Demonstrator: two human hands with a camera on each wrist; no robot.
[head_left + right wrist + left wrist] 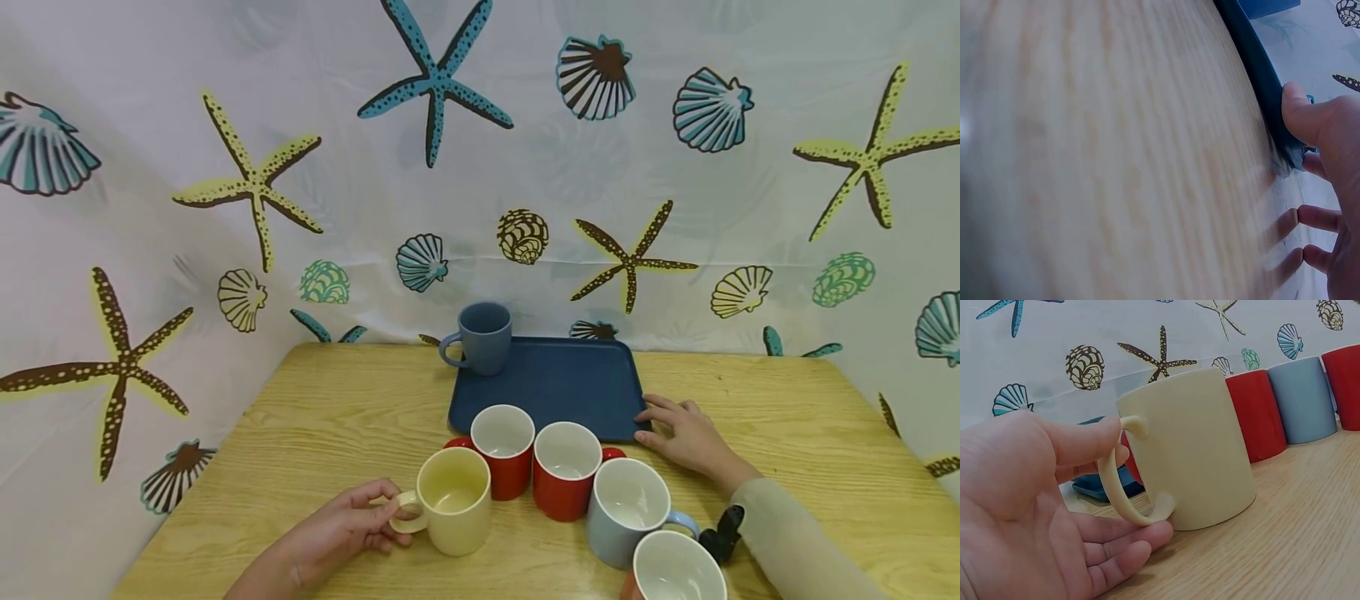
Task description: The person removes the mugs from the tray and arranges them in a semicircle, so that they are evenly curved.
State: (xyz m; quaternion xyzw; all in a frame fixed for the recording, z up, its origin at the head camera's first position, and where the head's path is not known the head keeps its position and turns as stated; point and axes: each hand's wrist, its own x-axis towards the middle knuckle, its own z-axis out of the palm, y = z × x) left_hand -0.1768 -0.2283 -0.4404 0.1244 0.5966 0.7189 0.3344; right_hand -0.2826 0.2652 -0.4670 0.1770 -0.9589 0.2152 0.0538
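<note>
My left hand (360,521) holds a pale yellow mug (459,508) by its handle, which points left. In the left wrist view the thumb presses the handle's top, with fingers under its lower curve. The mug stands upright on the wood, its base close to the tabletop. At the front right corner of a dark blue tray (562,387), my right hand (684,433) holds the rim between thumb and forefinger. The other fingers of that hand rest on the table in the right wrist view. A blue-grey mug (486,342) stands on the tray's back left corner, handle leftward.
Two red mugs (504,467) (558,492) stand between the yellow mug and the tray. A light blue mug (626,525) and an orange-red mug (667,575) follow toward the front right. A black object (722,537) sits by the right sleeve. A patterned curtain (450,192) hangs behind the table.
</note>
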